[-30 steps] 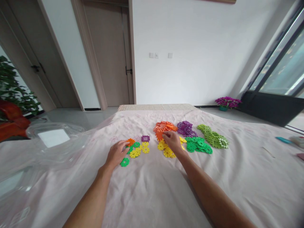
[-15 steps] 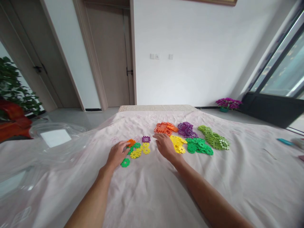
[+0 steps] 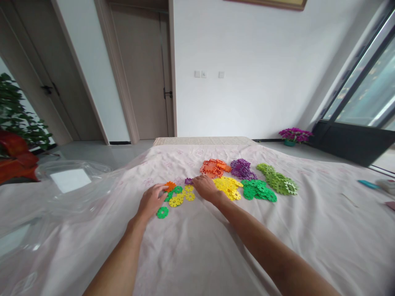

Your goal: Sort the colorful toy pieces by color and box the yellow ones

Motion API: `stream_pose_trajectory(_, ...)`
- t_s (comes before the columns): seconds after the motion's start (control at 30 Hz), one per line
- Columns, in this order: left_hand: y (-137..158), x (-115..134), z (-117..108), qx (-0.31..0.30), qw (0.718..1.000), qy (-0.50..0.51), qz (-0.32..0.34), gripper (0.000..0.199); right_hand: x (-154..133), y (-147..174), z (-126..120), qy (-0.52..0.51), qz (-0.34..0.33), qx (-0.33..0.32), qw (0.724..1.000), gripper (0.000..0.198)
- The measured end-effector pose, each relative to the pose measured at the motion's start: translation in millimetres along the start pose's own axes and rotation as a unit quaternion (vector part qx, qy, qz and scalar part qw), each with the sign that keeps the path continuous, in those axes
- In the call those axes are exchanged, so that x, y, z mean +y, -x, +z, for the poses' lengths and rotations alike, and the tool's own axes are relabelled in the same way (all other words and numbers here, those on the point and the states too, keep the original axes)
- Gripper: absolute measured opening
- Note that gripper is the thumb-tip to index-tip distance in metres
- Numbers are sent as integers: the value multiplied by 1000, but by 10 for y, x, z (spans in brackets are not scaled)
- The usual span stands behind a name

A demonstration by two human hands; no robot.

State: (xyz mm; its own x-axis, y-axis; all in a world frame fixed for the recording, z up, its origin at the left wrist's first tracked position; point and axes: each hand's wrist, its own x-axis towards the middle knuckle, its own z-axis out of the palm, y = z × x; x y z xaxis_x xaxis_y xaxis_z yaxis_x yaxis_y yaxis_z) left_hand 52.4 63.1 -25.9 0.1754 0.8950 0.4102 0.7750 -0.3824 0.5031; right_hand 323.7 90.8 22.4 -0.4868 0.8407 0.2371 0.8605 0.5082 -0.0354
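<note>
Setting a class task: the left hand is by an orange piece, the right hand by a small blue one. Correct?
Not quite: the head view shows the small piece by the right hand is purple. The left hand is by an orange piece.

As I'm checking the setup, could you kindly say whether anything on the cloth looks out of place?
One green notched disc lies alone near the left hand, apart from the green disc pile, so it looks stray; nothing appears damaged.
</note>
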Motion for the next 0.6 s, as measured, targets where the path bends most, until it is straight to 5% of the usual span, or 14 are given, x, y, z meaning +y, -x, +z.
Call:
stream_pose_trajectory(0.13, 11, 1, -6, 3, 1000, 7, -1, 33, 117, 113, -102, -114, 74, 80, 988, 26)
stream_pose_trajectory(0.33, 13, -12, -2, -3, 1000, 14, -7, 33, 699, 371, -260, -229, 216, 244, 917, 37)
stream_pose_trajectory(0.4, 6, -29, 10, -4, 1000, 15, -7, 33, 972, 480, -245, -282, 276, 282, 875, 42)
stream_pose_trajectory(0.53, -5, -58, 31, -1, 1000, 14, -7, 34, 1451, 674, -175, -418, 383, 364, 739, 45)
stream_pose_trajectory(0.6, -5, -66, 37, 1, 1000, 12, -6, 34, 1612, 743, -153, -432, 404, 381, 710, 46)
